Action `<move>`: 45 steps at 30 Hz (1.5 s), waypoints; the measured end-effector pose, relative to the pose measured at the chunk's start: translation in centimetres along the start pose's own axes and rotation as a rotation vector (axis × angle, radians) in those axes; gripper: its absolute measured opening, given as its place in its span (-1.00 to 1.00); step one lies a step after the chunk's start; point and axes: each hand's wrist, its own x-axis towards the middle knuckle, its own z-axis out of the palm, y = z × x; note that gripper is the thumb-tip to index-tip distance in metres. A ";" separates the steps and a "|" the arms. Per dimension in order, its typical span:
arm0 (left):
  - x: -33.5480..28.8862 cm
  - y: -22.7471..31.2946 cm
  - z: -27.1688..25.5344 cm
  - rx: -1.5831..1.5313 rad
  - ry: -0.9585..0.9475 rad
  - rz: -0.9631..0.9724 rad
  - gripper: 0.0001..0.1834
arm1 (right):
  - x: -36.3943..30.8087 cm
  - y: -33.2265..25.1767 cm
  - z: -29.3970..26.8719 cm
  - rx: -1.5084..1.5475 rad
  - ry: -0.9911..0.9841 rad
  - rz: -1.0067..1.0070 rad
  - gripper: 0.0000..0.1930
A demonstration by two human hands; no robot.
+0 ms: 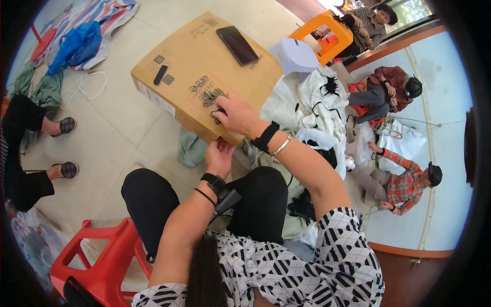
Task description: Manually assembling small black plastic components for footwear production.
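Observation:
My right hand (234, 116) is over the near edge of a cardboard box (174, 51). Its fingers are closed on a small black piece (219, 113), too small to name. Just beyond those fingers lies a pile of small dark pieces (209, 98) on the box top, with a few metal rings (199, 82) close by. My left hand (220, 156) is lower, against the box's near corner. Its fingers are curled together, and what they hold, if anything, is hidden.
A dark phone (237, 46) and a black oblong object (160, 74) lie on the box. White bags (322, 97) and cloth are heaped on the right. A red stool (97, 250) stands at lower left. Several people sit at right; another person's feet (65, 127) show left.

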 end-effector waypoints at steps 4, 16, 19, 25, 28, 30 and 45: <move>-0.6 1.6 0.7 -0.118 0.010 0.001 -0.68 | 0.2 -0.3 0.2 0.019 -0.028 -0.025 -0.77; -0.5 3.2 -0.3 -0.296 -0.148 -0.039 -0.69 | -1.4 -1.5 1.7 0.076 -0.099 -0.174 -0.76; 0.3 3.7 -1.4 -0.287 -0.145 -0.107 -0.69 | -1.8 -1.8 1.7 0.106 -0.086 -0.247 -0.75; 0.6 3.9 -1.4 -0.157 -0.082 0.007 -0.76 | -3.3 -3.1 2.5 0.020 -0.207 -0.374 -0.78; 0.4 4.1 -1.1 -0.237 -0.118 -0.053 -0.77 | -2.1 -2.8 2.0 0.113 -0.136 -0.369 -0.81; -0.2 3.9 -0.5 -0.242 0.049 -0.037 -0.76 | 0.5 -2.2 1.4 0.169 0.003 -0.218 -0.84; -0.8 4.5 -1.0 -0.263 0.071 0.017 -0.71 | 10.5 -3.6 2.6 -0.272 0.120 -0.031 -0.74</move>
